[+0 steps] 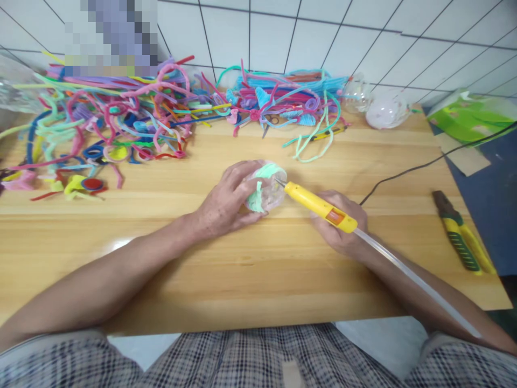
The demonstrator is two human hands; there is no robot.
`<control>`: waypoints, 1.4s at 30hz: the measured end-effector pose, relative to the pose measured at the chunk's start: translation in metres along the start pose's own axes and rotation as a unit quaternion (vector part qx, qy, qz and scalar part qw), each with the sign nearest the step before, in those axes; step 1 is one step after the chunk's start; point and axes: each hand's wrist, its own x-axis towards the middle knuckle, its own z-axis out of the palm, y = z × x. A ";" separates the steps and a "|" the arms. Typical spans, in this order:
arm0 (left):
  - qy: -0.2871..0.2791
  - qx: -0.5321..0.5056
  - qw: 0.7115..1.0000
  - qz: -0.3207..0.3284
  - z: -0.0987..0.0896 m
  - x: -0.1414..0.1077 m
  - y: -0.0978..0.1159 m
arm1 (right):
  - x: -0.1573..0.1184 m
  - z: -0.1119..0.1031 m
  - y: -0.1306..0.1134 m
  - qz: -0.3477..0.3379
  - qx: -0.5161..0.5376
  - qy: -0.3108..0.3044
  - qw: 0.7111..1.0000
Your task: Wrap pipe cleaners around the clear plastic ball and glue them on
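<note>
In the middle of the wooden table (242, 269), my left hand (226, 199) is wrapped round a clear plastic cup-like piece (276, 196) with mint-green fuzzy strips on it. My right hand (343, 221) grips a yellow hot glue gun (309, 200), mostly from behind and below. A long translucent glue stick (416, 280) runs out of its rear end along my right forearm. The metal nozzle points left and is at the clear piece's right rim; whether it touches cannot be made out. My right fingers are partly hidden behind the tool.
Tangled colourful pipe cleaners (149, 113) cover the back left, with blue bundles (294, 81) and small scissors (271, 121) farther right. Clear round containers (386, 110) stand at the back right. Pliers (458, 234) lie near the right edge. A black cord (412, 166) crosses that side.
</note>
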 end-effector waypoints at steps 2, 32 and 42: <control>-0.004 -0.004 1.000 -0.002 -0.001 0.000 0.000 | 0.000 -0.001 0.001 -0.009 0.001 -0.003 1.000; 0.003 0.006 1.000 0.010 0.001 0.000 -0.002 | 0.004 0.003 0.001 -0.025 -0.018 -0.010 0.999; 0.010 0.014 1.000 0.001 0.002 0.000 0.000 | 0.003 0.003 0.001 -0.014 -0.024 -0.019 0.999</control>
